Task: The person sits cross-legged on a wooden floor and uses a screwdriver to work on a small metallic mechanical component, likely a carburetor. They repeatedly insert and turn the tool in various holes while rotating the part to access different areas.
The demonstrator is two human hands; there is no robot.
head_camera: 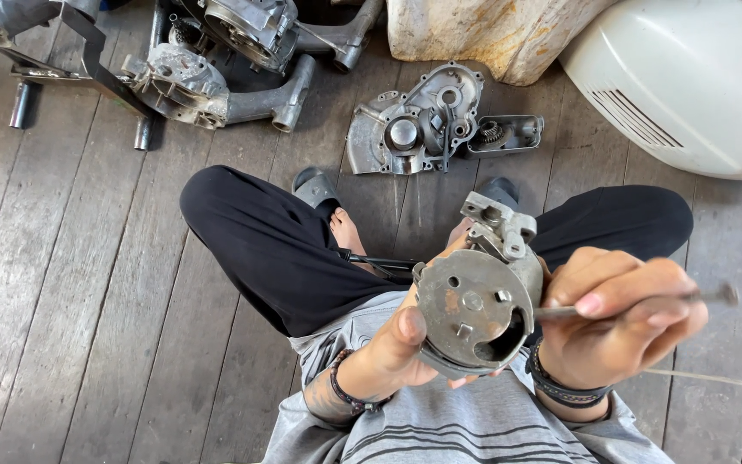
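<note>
The left hand (pixel 392 348) is closed around a round metal housing (pixel 474 314), steadying its flat face upward (rust-spotted). From 3 o'clock, the right hand (pixel 624 318) pinches a thin rod (pixel 560 312), its tip inside the housing's cutout.

Engine casings (pixel 427 120) on plank floor (pixel 70 283), white body panel (pixel 689 77), pale stone block (pixel 491 30).

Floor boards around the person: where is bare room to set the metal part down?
Bare planks lie left of the left knee, below the engine casings. A narrower strip runs right of the right knee. Ahead it is crowded: cover plate, sandals, white panel.
</note>
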